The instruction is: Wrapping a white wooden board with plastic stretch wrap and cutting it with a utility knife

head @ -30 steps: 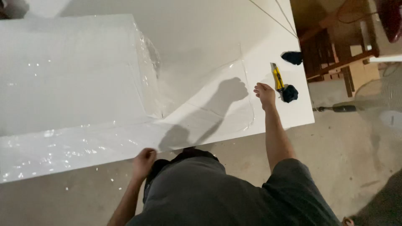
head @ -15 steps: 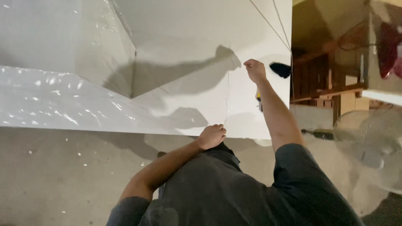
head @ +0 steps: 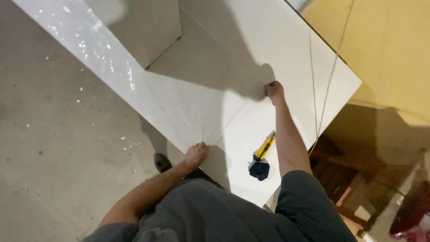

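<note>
Here both hands (head: 195, 155) pinch clear film (head: 210, 112).

White board (head: 277, 58), plain with thin dark lines; clear glossy film (head: 210, 112) with pale creases; yellow-and-black utility knife (head: 264, 148); small dark blue-black object (head: 259, 170); grey speckled floor (head: 58, 148); grey shirt (head: 210, 215)

White panel (head: 286, 58), yellow knife (head: 264, 148), film (head: 197, 107)

We are looking at a clear plastic film (head: 210, 112) lying stretched over a white panel (head: 277, 49). It is creasing in fine lines between two gripped spots.
</note>
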